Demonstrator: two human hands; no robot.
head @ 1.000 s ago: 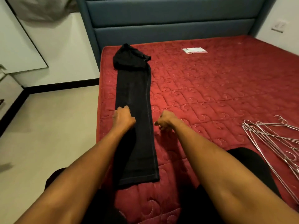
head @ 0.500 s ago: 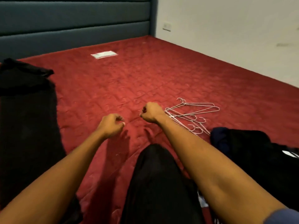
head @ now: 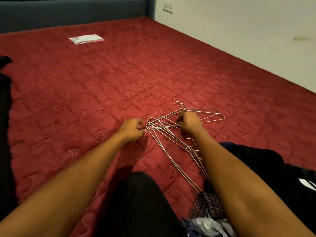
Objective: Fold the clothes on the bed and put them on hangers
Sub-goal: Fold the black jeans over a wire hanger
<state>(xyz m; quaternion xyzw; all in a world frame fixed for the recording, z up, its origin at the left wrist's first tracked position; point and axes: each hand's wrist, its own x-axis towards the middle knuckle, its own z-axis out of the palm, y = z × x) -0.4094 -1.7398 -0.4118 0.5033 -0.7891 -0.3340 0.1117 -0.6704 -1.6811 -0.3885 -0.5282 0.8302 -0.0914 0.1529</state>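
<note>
Several thin wire hangers (head: 172, 146) lie in a loose heap on the red quilted mattress (head: 85, 93), in front of me. My right hand (head: 189, 123) sits on top of the heap with its fingers curled down around the wires. My left hand (head: 132, 130) is a loose fist on the mattress just left of the hangers' rounded ends and holds nothing. The folded black trousers (head: 5, 117) lie along the far left edge, mostly cut off. A pile of dark clothes (head: 259, 170) lies at my right, partly behind my right forearm.
My knee in black cloth (head: 136, 202) fills the lower middle. Patterned and pale garments (head: 208, 218) lie at the bottom right. A white packet (head: 86, 39) lies far back on the mattress. A blue headboard (head: 71, 12) and a white wall (head: 239, 31) bound the bed.
My view swung right, from the black trousers to the hangers. Both hands left the trousers and moved over; my right hand now rests on the hanger heap.
</note>
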